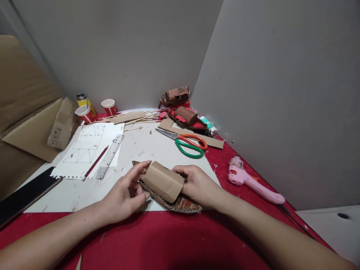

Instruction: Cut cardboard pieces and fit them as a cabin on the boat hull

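A small brown-painted cardboard boat (pixel 188 204) lies at the front edge of the white sheet, its corrugated edge facing me. Over its middle sits a bent piece of plain tan cardboard (pixel 164 182), arched like a cabin roof. My left hand (pixel 128 191) is around the boat's left end, fingertips at the roof piece's left side and thumb at the hull's near edge. At the other end, my right hand (pixel 197 185) grips the roof piece with its thumb on the far side; some of its fingers are hidden behind the cardboard.
Scissors (pixel 187 144) lie beyond my hands, a pink glue gun (pixel 255 185) to the right. Two finished-looking boats (pixel 185 115) stand at the back. Left are a ruler (pixel 110 157), pencil (pixel 95 163), drawn paper (pixel 84 150), phone-like black slab (pixel 26 195), paper cups (pixel 109 107) and thin sticks (pixel 140 119).
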`<move>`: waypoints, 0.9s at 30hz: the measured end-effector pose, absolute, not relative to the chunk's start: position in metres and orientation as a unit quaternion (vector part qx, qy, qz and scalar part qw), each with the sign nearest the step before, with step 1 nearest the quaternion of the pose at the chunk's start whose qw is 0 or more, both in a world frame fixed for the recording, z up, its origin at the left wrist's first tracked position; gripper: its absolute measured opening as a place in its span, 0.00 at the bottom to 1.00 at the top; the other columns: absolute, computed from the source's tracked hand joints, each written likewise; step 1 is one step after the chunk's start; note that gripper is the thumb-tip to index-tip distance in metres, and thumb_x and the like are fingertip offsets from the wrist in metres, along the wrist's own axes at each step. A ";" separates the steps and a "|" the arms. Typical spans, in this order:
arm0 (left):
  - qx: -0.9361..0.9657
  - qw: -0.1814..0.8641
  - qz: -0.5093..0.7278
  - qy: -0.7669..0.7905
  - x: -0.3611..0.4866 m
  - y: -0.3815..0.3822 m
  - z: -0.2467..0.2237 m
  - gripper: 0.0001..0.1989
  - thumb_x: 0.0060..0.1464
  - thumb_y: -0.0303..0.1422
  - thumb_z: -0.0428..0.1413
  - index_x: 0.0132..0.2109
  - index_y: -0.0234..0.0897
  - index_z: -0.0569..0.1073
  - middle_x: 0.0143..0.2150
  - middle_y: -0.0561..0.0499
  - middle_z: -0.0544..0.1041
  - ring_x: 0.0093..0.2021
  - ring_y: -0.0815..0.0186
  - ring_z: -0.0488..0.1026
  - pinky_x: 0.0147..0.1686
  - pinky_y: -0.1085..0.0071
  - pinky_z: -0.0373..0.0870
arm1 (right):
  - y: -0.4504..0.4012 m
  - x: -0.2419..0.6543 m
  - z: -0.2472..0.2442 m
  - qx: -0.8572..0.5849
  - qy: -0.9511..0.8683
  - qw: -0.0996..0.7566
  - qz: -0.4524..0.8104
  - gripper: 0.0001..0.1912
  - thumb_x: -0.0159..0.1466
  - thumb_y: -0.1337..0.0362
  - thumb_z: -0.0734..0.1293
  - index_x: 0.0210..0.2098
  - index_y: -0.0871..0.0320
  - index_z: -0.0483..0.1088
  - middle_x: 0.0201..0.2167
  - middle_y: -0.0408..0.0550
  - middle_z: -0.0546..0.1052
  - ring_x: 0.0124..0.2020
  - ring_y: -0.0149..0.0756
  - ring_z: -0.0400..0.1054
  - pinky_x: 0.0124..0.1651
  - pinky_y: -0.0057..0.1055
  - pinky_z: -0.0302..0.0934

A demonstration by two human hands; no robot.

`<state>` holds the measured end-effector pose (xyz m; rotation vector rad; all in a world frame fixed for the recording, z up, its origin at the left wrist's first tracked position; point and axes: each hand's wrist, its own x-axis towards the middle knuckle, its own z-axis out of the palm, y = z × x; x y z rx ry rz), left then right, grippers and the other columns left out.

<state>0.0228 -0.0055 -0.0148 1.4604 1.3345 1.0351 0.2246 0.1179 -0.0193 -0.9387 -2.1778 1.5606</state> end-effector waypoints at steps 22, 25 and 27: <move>0.594 0.348 0.432 0.583 -0.001 0.003 -0.002 0.31 0.56 0.26 0.58 0.64 0.46 0.61 0.49 0.46 0.73 0.34 0.69 0.71 0.36 0.71 0.72 | 0.123 0.236 0.001 -0.252 -0.761 0.136 0.582 0.25 0.54 0.60 0.71 0.51 0.60 0.74 0.34 0.45 0.75 0.34 0.34 0.69 0.37 0.29 0.65; 0.546 0.398 0.456 0.579 -0.011 0.008 0.003 0.33 0.56 0.28 0.59 0.65 0.47 0.59 0.45 0.48 0.74 0.34 0.68 0.72 0.33 0.72 0.72 | 0.128 0.239 0.003 -0.249 -0.714 0.137 0.640 0.29 0.55 0.60 0.72 0.55 0.60 0.72 0.40 0.49 0.77 0.40 0.36 0.71 0.40 0.29 0.67; 0.537 0.407 0.470 0.570 -0.017 0.011 0.005 0.33 0.54 0.28 0.61 0.64 0.48 0.61 0.43 0.49 0.75 0.33 0.68 0.72 0.32 0.74 0.72 | 0.131 0.239 0.004 -0.267 -0.680 0.137 0.669 0.28 0.56 0.61 0.72 0.55 0.60 0.72 0.43 0.51 0.77 0.39 0.35 0.71 0.37 0.27 0.68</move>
